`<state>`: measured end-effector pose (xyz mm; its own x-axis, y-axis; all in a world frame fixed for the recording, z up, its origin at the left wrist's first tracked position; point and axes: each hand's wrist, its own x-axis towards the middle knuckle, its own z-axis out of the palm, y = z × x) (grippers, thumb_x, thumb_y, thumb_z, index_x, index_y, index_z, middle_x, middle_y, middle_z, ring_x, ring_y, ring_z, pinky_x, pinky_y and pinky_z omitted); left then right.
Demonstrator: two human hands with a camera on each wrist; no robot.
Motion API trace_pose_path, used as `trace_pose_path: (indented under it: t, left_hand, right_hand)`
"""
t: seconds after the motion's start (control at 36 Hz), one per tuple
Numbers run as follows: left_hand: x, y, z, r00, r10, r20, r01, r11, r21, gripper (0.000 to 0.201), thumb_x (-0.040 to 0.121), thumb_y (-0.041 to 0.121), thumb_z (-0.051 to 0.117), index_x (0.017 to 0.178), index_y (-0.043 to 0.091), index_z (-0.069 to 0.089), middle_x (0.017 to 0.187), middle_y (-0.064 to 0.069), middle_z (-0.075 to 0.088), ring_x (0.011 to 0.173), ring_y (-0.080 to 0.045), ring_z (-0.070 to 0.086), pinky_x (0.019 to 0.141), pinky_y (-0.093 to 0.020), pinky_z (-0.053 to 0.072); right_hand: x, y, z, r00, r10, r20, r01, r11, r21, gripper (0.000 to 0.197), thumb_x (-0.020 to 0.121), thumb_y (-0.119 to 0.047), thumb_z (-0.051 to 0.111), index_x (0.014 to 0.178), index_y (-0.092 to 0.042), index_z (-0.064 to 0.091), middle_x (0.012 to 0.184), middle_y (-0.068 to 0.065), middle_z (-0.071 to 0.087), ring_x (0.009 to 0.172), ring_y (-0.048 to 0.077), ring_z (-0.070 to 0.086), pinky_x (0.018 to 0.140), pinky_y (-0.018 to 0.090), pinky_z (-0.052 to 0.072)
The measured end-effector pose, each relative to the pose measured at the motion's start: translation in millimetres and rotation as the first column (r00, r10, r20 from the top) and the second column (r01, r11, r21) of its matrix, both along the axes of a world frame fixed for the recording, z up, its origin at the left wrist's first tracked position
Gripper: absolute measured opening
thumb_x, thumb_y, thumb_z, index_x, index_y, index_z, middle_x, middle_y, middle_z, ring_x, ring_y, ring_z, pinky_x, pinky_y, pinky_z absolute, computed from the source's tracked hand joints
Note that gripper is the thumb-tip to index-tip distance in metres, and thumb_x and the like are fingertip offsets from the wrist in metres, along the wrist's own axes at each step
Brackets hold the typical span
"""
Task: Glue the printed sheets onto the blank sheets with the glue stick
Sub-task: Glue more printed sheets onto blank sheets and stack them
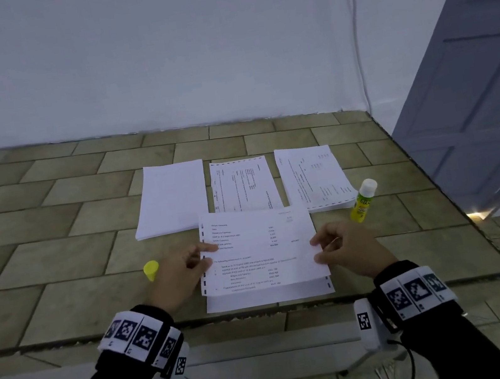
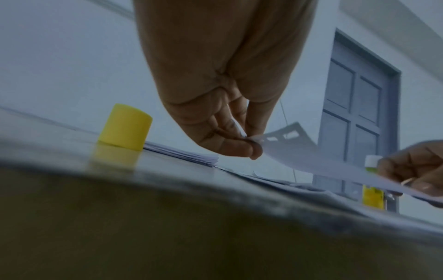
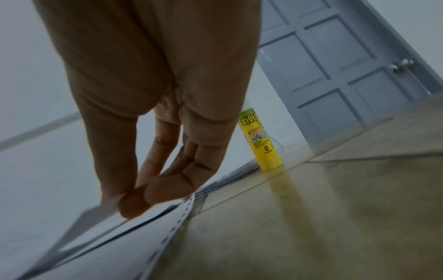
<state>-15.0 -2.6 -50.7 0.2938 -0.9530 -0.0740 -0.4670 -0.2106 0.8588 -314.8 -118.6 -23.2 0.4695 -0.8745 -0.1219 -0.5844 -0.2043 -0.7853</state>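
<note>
Above the bench, my hands (image 1: pixel 185 266) (image 1: pixel 344 244) pinch the printed sheet (image 1: pixel 259 250) by both side edges; lowered unevenly, it would probably stick crooked.

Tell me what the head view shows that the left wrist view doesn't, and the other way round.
Only the head view shows the printed text on the held sheet, the sheet lying under it, the blank stack and two printed sheets laid out behind, and both wrist bands.

Only the left wrist view shows from below that the held sheet is lifted off the surface, pinched at its punched edge by the left hand.

Both show the yellow cap, the uncapped glue stick, the right hand holding the sheet's other edge, and the grey door.
</note>
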Motion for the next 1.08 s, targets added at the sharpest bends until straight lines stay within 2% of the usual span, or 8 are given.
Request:
trace_pose_path:
  t: [0.08,0.22,0.33,0.39,0.56,0.67,0.83,1.08]
  left_hand:
    - [-1.6,-2.3,-5.2,0.995,-0.031,0.098,0.029,0.999,0.024,0.022,0.096,0.009,0.06,0.112,0.021,0.069,0.087,0.001,0.069,0.086,-0.012,0.066,0.065,-0.012,0.048]
    - [-5.1,-2.8,-8.7,0.973,-0.065,0.22,0.054,0.997,0.053,0.023,0.095,0.009,0.06,0.114,0.019,0.069,0.095,-0.008,0.07,0.088,-0.019,0.064,0.072,-0.023,0.052]
    - [-4.5,0.4,-11.6,0.962,-0.107,0.249,0.096,0.994,0.055,0.031,0.095,0.012,0.061,0.099,0.042,0.06,0.099,-0.015,0.07,0.091,-0.027,0.065,0.078,-0.042,0.056]
    - [-4.5,1.2,-11.2,0.961,-0.102,0.259,0.092,0.995,0.048,0.032,0.094,0.012,0.062,0.098,0.044,0.058,0.1,-0.014,0.07,0.091,-0.027,0.065,0.078,-0.045,0.056]
    - [-4.6,1.3,-10.3,0.959,-0.085,0.27,0.073,0.996,0.054,0.023,0.093,0.014,0.064,0.103,0.035,0.061,0.098,-0.006,0.067,0.087,-0.021,0.064,0.075,-0.041,0.056]
    - [-3.5,1.5,-11.6,0.954,-0.084,0.286,0.066,0.995,0.074,0.02,0.091,0.016,0.067,0.104,0.031,0.063,0.082,0.003,0.062,0.078,-0.015,0.06,0.061,-0.02,0.044]
    - [-2.7,2.1,-12.6,0.957,-0.081,0.277,0.064,0.996,0.069,0.021,0.089,0.015,0.07,0.102,0.029,0.064,0.081,0.015,0.06,0.077,-0.003,0.058,0.058,-0.009,0.037]
    - [-2.5,3.1,-11.8,0.969,-0.08,0.236,0.068,0.996,0.055,0.023,0.088,0.011,0.071,0.101,0.029,0.064,0.091,0.012,0.06,0.083,0.001,0.059,0.062,-0.004,0.041]
  right_hand:
    - [2.1,1.4,-4.9,0.993,0.037,-0.111,-0.038,0.999,-0.013,0.026,0.075,-0.008,0.078,0.092,-0.022,0.064,0.077,-0.004,0.058,0.063,0.005,0.052,0.056,0.009,0.041]
    - [7.3,4.2,-8.6,0.972,0.068,-0.224,-0.077,0.997,-0.03,0.028,0.077,-0.009,0.076,0.099,-0.016,0.06,0.075,-0.005,0.054,0.064,0.005,0.049,0.054,0.009,0.036]
    - [7.5,5.8,-12.7,0.969,0.072,-0.235,-0.075,0.997,-0.002,0.029,0.077,-0.007,0.076,0.097,-0.019,0.058,0.078,-0.004,0.055,0.067,0.007,0.051,0.06,0.013,0.038]
    - [6.5,6.6,-13.7,0.971,0.069,-0.229,-0.07,0.998,0.007,0.03,0.077,-0.007,0.076,0.097,-0.02,0.058,0.08,-0.003,0.056,0.068,0.007,0.052,0.062,0.014,0.04]
    - [3.8,6.0,-14.2,0.972,0.089,-0.217,-0.088,0.996,0.013,0.039,0.075,-0.009,0.077,0.105,-0.024,0.057,0.087,-0.003,0.057,0.071,0.005,0.053,0.06,0.01,0.039]
    - [1.8,4.4,-15.3,0.971,0.103,-0.215,-0.1,0.995,0.026,0.045,0.073,-0.009,0.078,0.111,-0.023,0.058,0.09,-0.003,0.056,0.073,0.005,0.054,0.06,0.009,0.042]
    - [-1.1,4.7,-16.5,0.97,0.109,-0.218,-0.106,0.994,0.027,0.047,0.074,-0.01,0.079,0.114,-0.023,0.058,0.094,-0.005,0.053,0.075,0.004,0.054,0.06,0.007,0.042]
    - [-3.2,6.5,-16.5,0.967,0.121,-0.224,-0.118,0.993,0.025,0.047,0.072,-0.014,0.081,0.111,-0.027,0.057,0.1,-0.003,0.052,0.081,0.006,0.056,0.068,0.01,0.046]
